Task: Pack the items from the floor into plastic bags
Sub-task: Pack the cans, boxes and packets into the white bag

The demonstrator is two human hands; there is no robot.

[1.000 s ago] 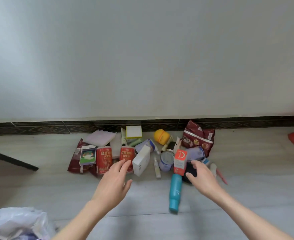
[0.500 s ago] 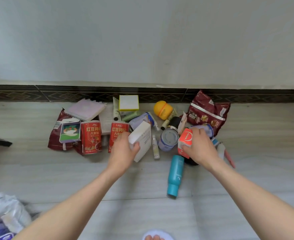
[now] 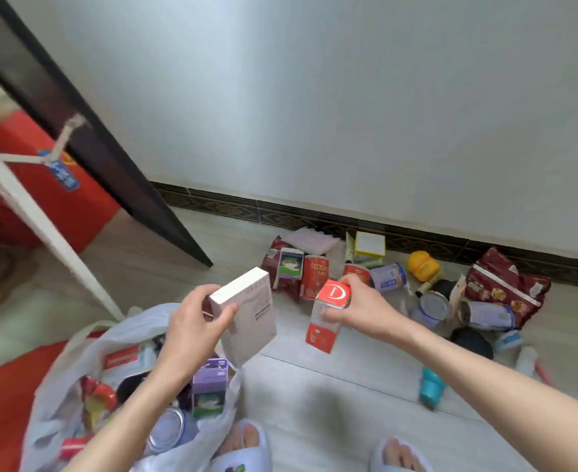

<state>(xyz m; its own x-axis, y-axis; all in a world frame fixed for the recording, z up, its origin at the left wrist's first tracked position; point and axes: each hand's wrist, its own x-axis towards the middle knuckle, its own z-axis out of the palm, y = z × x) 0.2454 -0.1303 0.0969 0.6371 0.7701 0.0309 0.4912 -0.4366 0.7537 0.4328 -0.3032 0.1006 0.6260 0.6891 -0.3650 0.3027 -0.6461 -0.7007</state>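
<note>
While the left hand (image 3: pixel 192 330) is gripping a white box (image 3: pixel 246 315) over the plastic bag (image 3: pixel 76 356), the right hand (image 3: pixel 359 306) is holding a red carton (image 3: pixel 326 316); dropping both below those fingers comes next, I think.

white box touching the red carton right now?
Apart. Head view shows bare floor between the white box in the left hand and the red carton.

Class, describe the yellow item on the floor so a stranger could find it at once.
Follow the dark patterned skirting board to the pile below it. The yellow item lies close to the board, left of the dark red snack bag. It alone is rounded and bright yellow.
</note>
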